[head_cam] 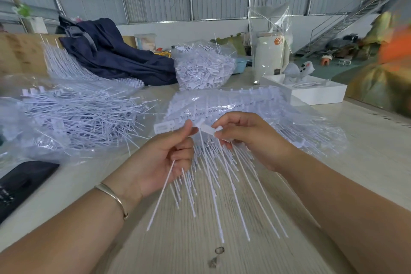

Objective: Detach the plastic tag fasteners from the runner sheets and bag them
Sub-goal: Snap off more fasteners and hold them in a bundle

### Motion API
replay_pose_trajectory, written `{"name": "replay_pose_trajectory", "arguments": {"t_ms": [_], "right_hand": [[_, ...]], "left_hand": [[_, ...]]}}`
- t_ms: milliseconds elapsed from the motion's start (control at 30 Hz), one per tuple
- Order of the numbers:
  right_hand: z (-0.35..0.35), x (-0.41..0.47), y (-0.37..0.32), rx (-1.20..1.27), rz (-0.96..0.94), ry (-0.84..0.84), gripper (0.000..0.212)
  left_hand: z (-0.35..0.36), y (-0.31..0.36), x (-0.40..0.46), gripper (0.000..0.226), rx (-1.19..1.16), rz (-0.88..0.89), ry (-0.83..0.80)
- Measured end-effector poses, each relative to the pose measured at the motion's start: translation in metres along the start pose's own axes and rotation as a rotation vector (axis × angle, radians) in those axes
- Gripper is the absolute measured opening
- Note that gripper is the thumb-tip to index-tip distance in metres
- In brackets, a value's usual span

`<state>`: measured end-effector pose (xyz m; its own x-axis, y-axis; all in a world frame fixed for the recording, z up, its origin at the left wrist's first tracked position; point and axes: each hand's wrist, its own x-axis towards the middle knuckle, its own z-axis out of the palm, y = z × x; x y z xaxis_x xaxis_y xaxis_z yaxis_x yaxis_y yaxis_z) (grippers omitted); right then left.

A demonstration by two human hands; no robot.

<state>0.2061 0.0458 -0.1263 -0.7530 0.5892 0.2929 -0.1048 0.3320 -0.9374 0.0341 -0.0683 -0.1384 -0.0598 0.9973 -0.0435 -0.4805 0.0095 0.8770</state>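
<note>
With a heap of loose fasteners already lying bagged at left, the left hand is pinching a few thin white stems while the right hand is pinching the runner sheet mid-table, plenty of long stems still hanging.
</note>
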Motion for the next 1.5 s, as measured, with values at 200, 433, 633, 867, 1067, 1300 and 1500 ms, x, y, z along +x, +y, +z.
{"name": "replay_pose_trajectory", "arguments": {"t_ms": [200,433,633,867,1067,1300,1500], "right_hand": [[-0.001,0.000,0.002,-0.065,-0.051,0.042,0.003],[0.006,0.001,0.005,-0.269,-0.115,0.054,0.013],[0.005,0.000,0.006,-0.388,-0.147,0.044,0.014],[-0.003,0.002,0.004,-0.476,-0.137,0.051,0.012],[0.000,-0.001,0.001,-0.316,-0.094,-0.015,0.025],[0.006,-0.004,-0.007,-0.111,-0.060,-0.159,0.024],[0.012,-0.005,-0.010,-0.079,-0.038,-0.132,0.034]], "left_hand": [[-0.002,-0.003,0.003,0.015,-0.006,-0.042,0.113],[0.003,-0.001,0.003,0.037,0.034,-0.032,0.139],[0.004,-0.005,0.000,0.013,0.363,0.103,0.194],[-0.003,0.001,0.000,0.005,0.320,0.130,0.241],[-0.003,0.004,-0.004,0.039,0.144,0.030,0.068],[0.013,0.000,-0.011,0.025,0.028,-0.027,-0.221],[0.019,-0.001,-0.009,0.031,-0.033,-0.034,-0.187]]}}
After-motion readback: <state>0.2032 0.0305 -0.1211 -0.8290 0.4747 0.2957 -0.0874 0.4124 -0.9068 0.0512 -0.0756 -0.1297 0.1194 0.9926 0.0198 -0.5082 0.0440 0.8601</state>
